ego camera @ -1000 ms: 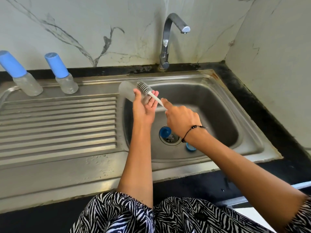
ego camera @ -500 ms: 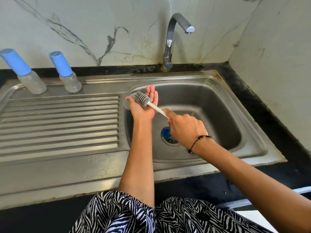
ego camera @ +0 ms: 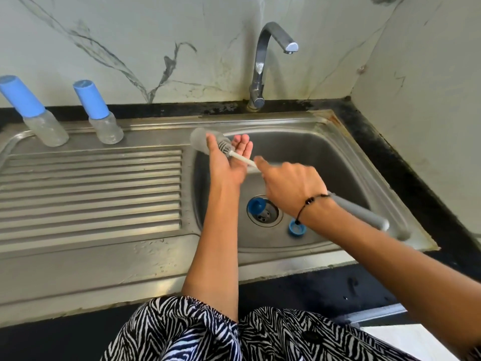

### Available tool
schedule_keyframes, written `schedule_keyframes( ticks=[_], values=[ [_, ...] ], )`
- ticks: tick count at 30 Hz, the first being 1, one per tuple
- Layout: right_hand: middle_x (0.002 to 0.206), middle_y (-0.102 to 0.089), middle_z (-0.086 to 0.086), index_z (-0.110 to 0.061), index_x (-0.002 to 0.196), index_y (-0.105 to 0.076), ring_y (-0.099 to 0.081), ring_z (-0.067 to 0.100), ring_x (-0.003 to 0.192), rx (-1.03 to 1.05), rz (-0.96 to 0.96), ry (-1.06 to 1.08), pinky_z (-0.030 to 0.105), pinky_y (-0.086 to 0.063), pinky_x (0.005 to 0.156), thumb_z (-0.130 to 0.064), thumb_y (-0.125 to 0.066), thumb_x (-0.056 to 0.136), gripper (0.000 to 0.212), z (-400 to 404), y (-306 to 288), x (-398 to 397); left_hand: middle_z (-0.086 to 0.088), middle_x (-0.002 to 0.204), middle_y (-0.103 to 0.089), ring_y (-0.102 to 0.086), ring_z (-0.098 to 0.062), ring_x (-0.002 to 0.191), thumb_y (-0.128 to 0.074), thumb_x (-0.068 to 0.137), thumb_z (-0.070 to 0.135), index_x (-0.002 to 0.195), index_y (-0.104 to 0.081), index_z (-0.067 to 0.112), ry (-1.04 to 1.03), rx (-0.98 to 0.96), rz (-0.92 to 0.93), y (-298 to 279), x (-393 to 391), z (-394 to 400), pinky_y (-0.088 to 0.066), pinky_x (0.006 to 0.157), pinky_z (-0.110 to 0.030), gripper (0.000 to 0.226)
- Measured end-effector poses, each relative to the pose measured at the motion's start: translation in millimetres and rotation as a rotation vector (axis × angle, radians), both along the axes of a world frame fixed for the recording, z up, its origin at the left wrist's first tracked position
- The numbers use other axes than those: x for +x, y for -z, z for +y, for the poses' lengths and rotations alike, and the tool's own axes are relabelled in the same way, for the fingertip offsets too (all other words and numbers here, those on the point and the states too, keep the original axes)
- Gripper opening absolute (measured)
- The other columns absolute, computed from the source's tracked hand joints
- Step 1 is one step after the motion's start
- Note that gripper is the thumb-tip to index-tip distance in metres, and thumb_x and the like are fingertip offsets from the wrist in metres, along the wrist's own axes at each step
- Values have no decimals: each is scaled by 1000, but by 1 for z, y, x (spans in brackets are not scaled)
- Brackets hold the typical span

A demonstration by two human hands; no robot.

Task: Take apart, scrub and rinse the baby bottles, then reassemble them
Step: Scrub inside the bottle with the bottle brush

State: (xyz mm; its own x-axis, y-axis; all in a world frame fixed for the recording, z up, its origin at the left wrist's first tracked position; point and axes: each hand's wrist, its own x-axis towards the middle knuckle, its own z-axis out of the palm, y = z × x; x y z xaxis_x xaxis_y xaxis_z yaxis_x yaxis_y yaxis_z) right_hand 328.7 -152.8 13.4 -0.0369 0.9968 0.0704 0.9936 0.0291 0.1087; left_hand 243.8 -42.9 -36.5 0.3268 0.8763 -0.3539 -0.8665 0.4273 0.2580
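Right hand point(ego camera: 291, 188) was closed around the bottle brush point(ego camera: 240, 158), gripping its shaft, with the grey handle end jutting out behind the wrist toward the sink's right rim; a black bead bracelet point(ego camera: 309, 203) circled that wrist. Left hand point(ego camera: 226, 162) cupped a clear baby bottle point(ego camera: 200, 139) over the basin's left edge, thumb across its side and fingers spread loosely open beyond it, while the bristle head sat inside the bottle's mouth. Below the hands, on the basin floor, a blue cap point(ego camera: 255, 205) lay at the drain point(ego camera: 265, 213) and a blue ring point(ego camera: 296, 227) rested just to its right. Farther back, at the drainboard's rear edge, two capped bottles point(ego camera: 104, 118) stood upright near each other, each with a tall blue cover. At the sink's point(ego camera: 338, 246) back rim rose the tap point(ego camera: 263, 66), its spout dry. No brand, label or writing could be read on any item.
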Motion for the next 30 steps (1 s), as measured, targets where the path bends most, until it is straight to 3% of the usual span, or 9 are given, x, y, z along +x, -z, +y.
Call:
schedule_keyframes(
  ticks=[4,8,15,17,19,21,23,27,30],
  values=[
    [84,-59,8,-26,148,-13,-47,28,64,47,-58,-39,34,-34,56,-13,-33,96,57,19,-13,-4,-9,72,-58,-62,-18,59,-35,95,59,78,-57,3,66,97,27,-15,6,-4,-52,70,-29,63],
    [106,-64,14,-23,146,-20,-64,35,83,127,-31,-25,36,-36,57,-14,-28,99,49,34,-11,-13,-10,58,-64,-59,-17,57,-28,94,62,65,-57,3,181,163,248,-35,12,-10,-49,67,-25,72],
    [101,-64,9,-9,148,-18,-63,32,90,56,-156,-4,35,-33,59,-7,-31,97,52,26,1,-23,-3,55,-63,-66,-18,61,-46,97,42,88,-56,-1,-9,111,499,-21,7,-4,-51,76,-31,45],
    [98,-60,11,-15,141,-33,-60,33,90,-30,12,8,35,-35,62,-12,-34,96,45,25,-3,-18,-4,59,-56,-65,-18,58,-49,96,40,104,-51,-1,-56,99,462,-14,8,-3,-56,75,-34,41],
    [91,-59,9,-18,131,-49,-57,27,82,-159,378,-3,30,-38,64,-15,-38,96,36,27,-10,-10,-5,59,-53,-63,-19,55,-49,96,40,100,-48,2,-73,147,391,-11,4,1,-59,71,-34,38],
    [70,-53,0,-12,124,-57,-46,13,60,-195,659,-24,14,-37,51,-12,-39,97,32,29,-13,-2,-7,59,-55,-64,-21,57,-47,95,45,95,-50,2,-75,189,343,-13,0,1,-58,71,-35,43],
    [60,-43,-5,-12,123,-58,-38,7,50,-190,748,-38,12,-37,44,-10,-39,97,32,27,-12,2,-8,60,-56,-64,-21,57,-46,95,47,104,-50,1,-92,176,308,-14,-1,0,-57,73,-36,48],
    [76,-54,5,-27,135,-46,-56,27,73,-150,547,-67,35,-49,68,-17,-39,97,40,17,1,5,-5,55,-52,-58,-19,49,-50,94,45,116,-49,1,-99,113,346,-11,0,-3,-58,67,-35,49],
    [85,-59,9,-32,140,-29,-58,34,77,-84,208,-28,37,-46,62,-25,-35,99,42,8,1,12,-2,53,-51,-54,-16,43,-51,94,44,113,-51,2,-85,72,378,-7,2,-2,-57,62,-33,46]
  ],
)
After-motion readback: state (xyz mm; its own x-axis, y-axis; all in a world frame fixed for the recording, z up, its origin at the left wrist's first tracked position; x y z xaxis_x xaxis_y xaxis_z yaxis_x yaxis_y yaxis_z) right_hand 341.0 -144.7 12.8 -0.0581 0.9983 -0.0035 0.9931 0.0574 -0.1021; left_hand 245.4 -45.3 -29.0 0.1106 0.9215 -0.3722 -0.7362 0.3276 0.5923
